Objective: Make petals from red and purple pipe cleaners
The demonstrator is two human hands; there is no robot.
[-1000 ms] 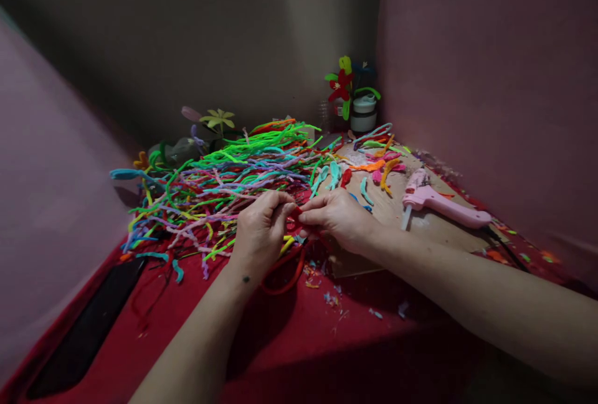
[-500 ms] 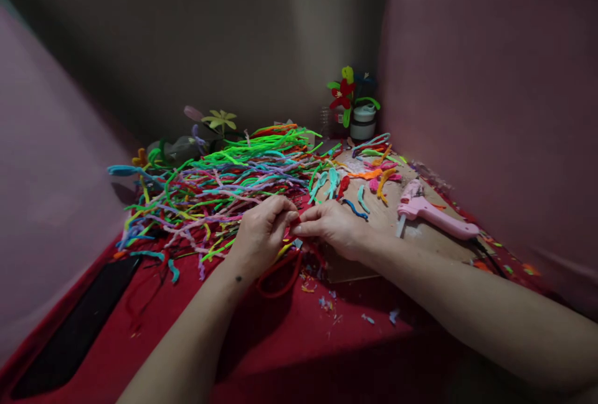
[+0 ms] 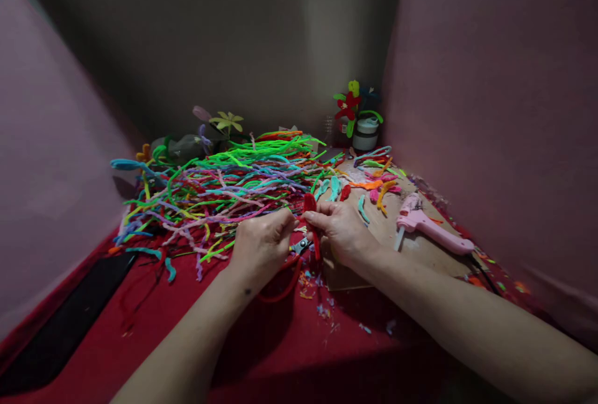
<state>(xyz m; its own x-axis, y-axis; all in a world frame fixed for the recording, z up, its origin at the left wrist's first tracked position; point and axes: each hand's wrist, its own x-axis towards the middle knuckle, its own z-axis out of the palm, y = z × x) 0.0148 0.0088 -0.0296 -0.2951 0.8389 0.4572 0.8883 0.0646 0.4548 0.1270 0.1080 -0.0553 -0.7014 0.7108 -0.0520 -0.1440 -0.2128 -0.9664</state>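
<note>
My left hand [image 3: 261, 245] and my right hand [image 3: 343, 230] meet at the middle of a red-covered surface [image 3: 289, 342]. Both pinch a red pipe cleaner [image 3: 310, 205], bent into a small loop that stands up between my fingertips. Its long tail [image 3: 284, 286] curves down under my left hand. Small scissors [image 3: 301, 245] lie just below my fingers. A big heap of pipe cleaners in many colours [image 3: 224, 183] spreads behind my left hand.
A pink glue gun [image 3: 427, 226] lies on a brown board [image 3: 411, 248] at the right, beside short bent pipe-cleaner pieces [image 3: 374, 183]. Finished pipe-cleaner flowers stand in a jar [image 3: 364, 133] at the back corner, with another flower [image 3: 227, 122] at the back left. Walls close in on three sides.
The red loop has risen above my fingertips, where before it was tucked between them. Both hands shifted slightly up and right in the picture as the view tilted.
</note>
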